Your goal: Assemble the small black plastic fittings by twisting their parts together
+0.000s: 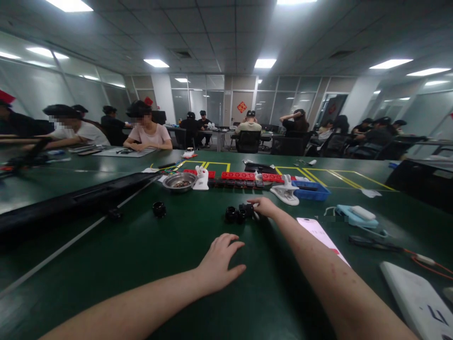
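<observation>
On the green table point(184, 288) several small black round parts point(231, 215) stand together near the middle. My right hand point(262, 207) reaches to the right end of this group, its fingertips at a black part point(247, 209); whether it grips the part is hard to tell. Nearer to me, my left hand point(222, 262) hovers over or rests on the table, fingers spread, holding nothing. A single black round part point(159, 209) stands apart to the left.
Beyond lie a metal bowl point(179, 182) of small pieces, a red strip point(240, 175), white clamps point(286, 191) and a blue tray point(311, 192). A long black object point(71, 200) spans the left. A phone point(320, 238) lies right. People sit behind.
</observation>
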Motion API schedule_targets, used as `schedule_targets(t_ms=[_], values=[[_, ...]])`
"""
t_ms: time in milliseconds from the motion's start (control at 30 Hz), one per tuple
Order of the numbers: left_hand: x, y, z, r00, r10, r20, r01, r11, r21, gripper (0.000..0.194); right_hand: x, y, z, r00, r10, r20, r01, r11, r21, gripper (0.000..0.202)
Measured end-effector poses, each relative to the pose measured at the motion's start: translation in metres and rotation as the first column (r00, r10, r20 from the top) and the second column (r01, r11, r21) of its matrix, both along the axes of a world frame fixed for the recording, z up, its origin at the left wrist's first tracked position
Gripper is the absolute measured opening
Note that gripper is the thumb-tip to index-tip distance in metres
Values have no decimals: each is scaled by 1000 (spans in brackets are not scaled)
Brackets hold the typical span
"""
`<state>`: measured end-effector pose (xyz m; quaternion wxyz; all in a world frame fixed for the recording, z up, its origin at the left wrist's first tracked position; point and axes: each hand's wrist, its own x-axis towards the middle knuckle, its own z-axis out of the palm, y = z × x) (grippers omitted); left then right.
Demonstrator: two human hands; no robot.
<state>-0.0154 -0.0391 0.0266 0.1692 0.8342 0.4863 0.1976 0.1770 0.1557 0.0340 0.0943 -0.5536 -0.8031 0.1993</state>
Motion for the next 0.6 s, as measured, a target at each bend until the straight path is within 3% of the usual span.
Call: schedule_targets(t_ms=[167,333,433,600], values=[[-2,-1,0,1000,13,22,-13,1000,-14,47,-5,5,-8,997,78,0,-78,993,91,24],[-2,-2,3,999,20,30,-18,998,-66,48,-12,6,-11,997,60,39,-65,984,163,22],[-3,-1,3,999,28,28,-25,995,-92,48,-12,8,-3,994,22,103,-41,982,186,24],[-5,0,1,1000,5,26,-3,996,-89,47,-2,17,30,951,-52,304,19,993,113,22]])
